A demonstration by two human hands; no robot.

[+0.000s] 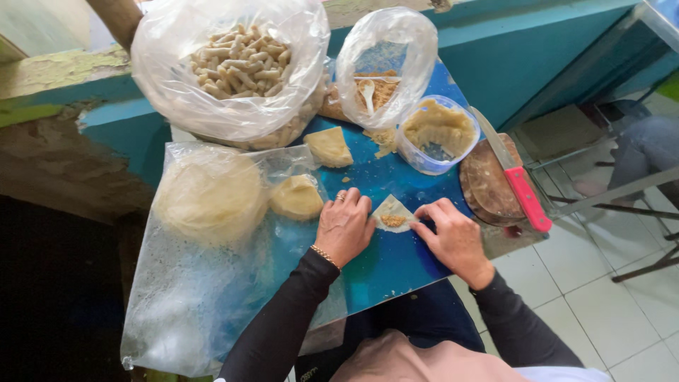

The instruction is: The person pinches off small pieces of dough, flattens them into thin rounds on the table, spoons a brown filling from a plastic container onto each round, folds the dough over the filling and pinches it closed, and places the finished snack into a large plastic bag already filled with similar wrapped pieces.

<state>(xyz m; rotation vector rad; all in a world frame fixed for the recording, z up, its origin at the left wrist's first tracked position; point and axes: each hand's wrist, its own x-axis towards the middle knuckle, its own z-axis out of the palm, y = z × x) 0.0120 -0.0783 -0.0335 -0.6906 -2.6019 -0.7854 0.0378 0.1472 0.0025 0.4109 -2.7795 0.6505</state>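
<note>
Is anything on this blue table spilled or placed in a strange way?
Yes. Brown filling crumbs lie scattered on the blue table beside the clear plastic tub. The red-handled knife rests across the round wooden board, its handle overhanging the rim.

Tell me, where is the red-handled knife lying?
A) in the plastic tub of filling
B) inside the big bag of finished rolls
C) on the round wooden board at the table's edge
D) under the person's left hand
C: the red-handled knife lies across the round wooden board to the right of both hands, beside the plastic tub of filling, with its blade pointing toward the tub.
</note>
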